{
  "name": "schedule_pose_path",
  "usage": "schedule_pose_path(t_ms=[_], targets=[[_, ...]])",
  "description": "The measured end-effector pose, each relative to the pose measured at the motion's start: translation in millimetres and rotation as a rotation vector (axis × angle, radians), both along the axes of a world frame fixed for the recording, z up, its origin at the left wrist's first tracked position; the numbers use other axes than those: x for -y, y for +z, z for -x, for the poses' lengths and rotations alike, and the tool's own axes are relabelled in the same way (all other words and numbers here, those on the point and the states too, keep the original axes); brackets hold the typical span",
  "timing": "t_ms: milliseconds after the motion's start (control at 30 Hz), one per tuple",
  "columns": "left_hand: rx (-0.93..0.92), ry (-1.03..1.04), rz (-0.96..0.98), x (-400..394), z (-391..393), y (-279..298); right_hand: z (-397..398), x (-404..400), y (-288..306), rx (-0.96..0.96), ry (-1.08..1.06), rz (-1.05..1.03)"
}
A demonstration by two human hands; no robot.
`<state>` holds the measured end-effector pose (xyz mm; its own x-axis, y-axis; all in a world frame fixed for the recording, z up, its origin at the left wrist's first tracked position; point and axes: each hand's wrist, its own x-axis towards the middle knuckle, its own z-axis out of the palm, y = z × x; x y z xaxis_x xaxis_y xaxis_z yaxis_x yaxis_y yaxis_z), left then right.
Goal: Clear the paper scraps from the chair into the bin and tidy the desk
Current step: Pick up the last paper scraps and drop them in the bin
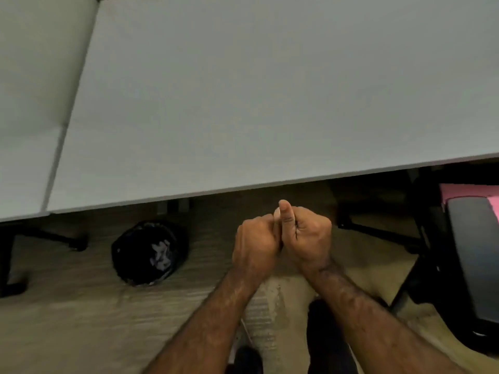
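Observation:
My left hand [255,244] and my right hand [307,233] are pressed together as fists just below the desk's front edge, above the floor. The right thumb sticks up. A small pale spot shows between the hands beside that thumb; I cannot tell whether it is paper or a nail. The black bin [149,252] stands on the floor to the left of my hands, with crumpled pale paper scraps [161,255] inside it. The chair [472,255] is at the right edge, showing a grey armrest and a strip of pink seat. The white desk [243,90] fills the upper view.
A second white surface [29,103] adjoins the desk on the left. Black legs with castors [78,242] stand under the desk at left, and dark frame bars [378,233] at right. My dark shoes [328,344] are on the striped carpet below.

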<state>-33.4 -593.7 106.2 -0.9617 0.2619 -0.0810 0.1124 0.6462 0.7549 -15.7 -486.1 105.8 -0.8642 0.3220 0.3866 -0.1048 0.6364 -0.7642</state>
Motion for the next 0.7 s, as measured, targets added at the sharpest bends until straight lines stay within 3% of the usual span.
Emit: schedule_pose_path(t_ms=[200,433,500,633,700], targets=[[-0.116,0.487,0.204,169.5,-13.4,-66.0,19.0,144.8,-75.8,0.157,0.248,-0.065],[-0.078,0.796,0.357,300.8,-36.6,-158.1,29.9,275.1,-171.5,0.358,0.433,-0.151],[-0.016,0.851,0.340,320.9,-43.0,-189.4,27.2,296.3,-205.2,0.510,0.460,-0.208],[0.310,0.909,0.319,347.9,-55.2,-247.2,15.0,323.0,-265.8,0.924,0.578,-0.265],[0.311,0.878,0.366,356.2,-53.2,-262.2,16.9,336.4,-278.4,0.932,0.630,-0.208]])
